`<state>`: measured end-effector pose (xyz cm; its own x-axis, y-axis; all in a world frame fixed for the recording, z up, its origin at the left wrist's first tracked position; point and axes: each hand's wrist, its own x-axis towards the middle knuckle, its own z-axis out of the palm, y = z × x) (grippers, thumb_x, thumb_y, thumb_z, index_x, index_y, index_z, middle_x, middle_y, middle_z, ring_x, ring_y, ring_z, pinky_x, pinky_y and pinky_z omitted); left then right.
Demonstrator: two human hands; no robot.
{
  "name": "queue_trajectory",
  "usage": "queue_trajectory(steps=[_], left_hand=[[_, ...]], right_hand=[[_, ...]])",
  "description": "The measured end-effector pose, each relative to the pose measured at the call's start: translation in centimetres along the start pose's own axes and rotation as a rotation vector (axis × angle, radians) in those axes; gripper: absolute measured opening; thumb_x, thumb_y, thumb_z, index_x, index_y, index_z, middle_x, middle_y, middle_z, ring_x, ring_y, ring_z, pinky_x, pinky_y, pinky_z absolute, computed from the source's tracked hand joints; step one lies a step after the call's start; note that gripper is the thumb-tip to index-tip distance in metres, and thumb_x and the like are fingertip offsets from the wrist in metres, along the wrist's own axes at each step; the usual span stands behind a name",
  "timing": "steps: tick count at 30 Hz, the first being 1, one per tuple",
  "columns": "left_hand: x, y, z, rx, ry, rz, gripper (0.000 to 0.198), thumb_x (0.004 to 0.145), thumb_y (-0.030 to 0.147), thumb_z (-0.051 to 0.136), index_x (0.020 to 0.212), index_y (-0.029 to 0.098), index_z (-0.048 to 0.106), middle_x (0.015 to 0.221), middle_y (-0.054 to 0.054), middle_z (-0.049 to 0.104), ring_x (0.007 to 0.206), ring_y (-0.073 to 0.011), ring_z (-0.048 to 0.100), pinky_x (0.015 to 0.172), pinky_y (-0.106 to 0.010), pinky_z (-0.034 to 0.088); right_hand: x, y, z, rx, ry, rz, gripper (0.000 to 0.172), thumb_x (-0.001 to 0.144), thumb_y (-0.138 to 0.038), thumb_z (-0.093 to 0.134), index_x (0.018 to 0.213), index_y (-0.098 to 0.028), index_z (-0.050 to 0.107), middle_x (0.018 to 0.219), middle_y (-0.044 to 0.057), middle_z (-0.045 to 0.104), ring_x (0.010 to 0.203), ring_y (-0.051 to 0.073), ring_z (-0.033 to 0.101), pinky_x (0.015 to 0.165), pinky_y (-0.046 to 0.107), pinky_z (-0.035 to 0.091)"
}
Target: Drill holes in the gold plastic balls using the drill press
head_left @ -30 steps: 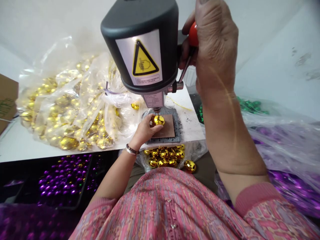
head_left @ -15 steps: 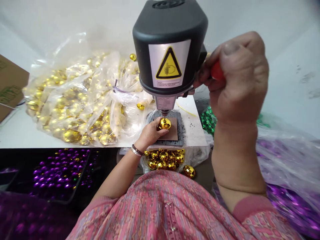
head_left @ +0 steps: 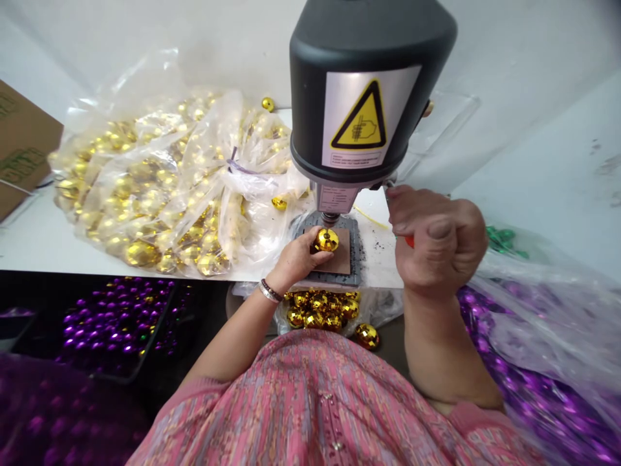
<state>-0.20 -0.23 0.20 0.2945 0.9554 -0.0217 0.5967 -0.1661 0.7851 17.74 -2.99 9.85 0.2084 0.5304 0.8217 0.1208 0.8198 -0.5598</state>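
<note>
Under the black-headed drill press (head_left: 369,39) my left hand (head_left: 299,259) holds a shiny gold faceted ball (head_left: 328,241) between thumb and fingers. The ball rests on a brown board (head_left: 342,259) that lies on the grey machine base (head_left: 356,246). The spindle tip comes down onto the ball's top; how deep it reaches I cannot tell. On the right, my right hand (head_left: 439,239) is closed round the red-knobbed lever (head_left: 410,241) of the press, mostly hidden by the fingers.
A big clear bag of gold balls (head_left: 145,188) covers the left of the white table (head_left: 29,252). More gold balls (head_left: 320,310) sit in plastic below its front edge. Purple balls (head_left: 116,323) lie lower left, bagged purple ones (head_left: 524,388) lower right. A cardboard box (head_left: 26,142) stands far left.
My right hand has pulled the lever downward and the spindle sits at the ball. My left hand keeps the ball in place. The whole view has shifted slightly.
</note>
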Motion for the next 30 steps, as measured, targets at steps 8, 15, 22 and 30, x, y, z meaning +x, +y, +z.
queue_trajectory(steps=[8, 15, 22, 30], left_hand=[[0.0, 0.2, -0.1, -0.023, -0.037, -0.010, 0.058, 0.084, 0.029, 0.073, 0.138, 0.014, 0.058, 0.115, -0.012, 0.074, 0.100, -0.0304, 0.069, 0.092, -0.043, 0.053], [0.1, -0.1, -0.1, -0.011, -0.035, -0.011, 0.060, 0.082, 0.030, 0.075, 0.138, 0.017, 0.058, 0.114, -0.012, 0.074, 0.102, -0.0314, 0.069, 0.093, -0.043, 0.053], [0.0, -0.3, -0.2, -0.006, -0.043, 0.020, 0.047, 0.083, 0.032, 0.073, 0.126, 0.018, 0.064, 0.108, -0.010, 0.074, 0.100, -0.0298, 0.069, 0.090, -0.040, 0.053], [-0.1, -0.6, 0.0, -0.060, -0.028, 0.003, 0.059, 0.081, 0.031, 0.075, 0.137, 0.019, 0.059, 0.116, -0.009, 0.074, 0.104, -0.0293, 0.069, 0.094, -0.041, 0.053]], right_hand=[[-0.8, 1.8, 0.0, 0.009, 0.018, -0.159, 0.024, 0.093, -0.043, 0.050, 0.075, -0.028, 0.056, 0.059, -0.004, 0.050, 0.060, 0.014, 0.054, 0.085, 0.041, 0.058], [-1.4, 2.2, 0.5, -0.016, 0.083, -0.179, 0.025, 0.091, -0.045, 0.050, 0.073, -0.029, 0.054, 0.057, -0.004, 0.047, 0.058, 0.016, 0.054, 0.083, 0.046, 0.057], [-1.9, 2.7, 0.7, -0.003, 0.129, -0.193, 0.027, 0.090, -0.043, 0.049, 0.068, -0.027, 0.051, 0.055, -0.004, 0.046, 0.055, 0.015, 0.051, 0.082, 0.045, 0.056], [-0.1, 2.0, 1.9, 0.097, 0.247, -0.205, 0.036, 0.091, -0.045, 0.054, 0.062, -0.024, 0.050, 0.050, -0.005, 0.038, 0.047, 0.012, 0.045, 0.066, 0.037, 0.053]])
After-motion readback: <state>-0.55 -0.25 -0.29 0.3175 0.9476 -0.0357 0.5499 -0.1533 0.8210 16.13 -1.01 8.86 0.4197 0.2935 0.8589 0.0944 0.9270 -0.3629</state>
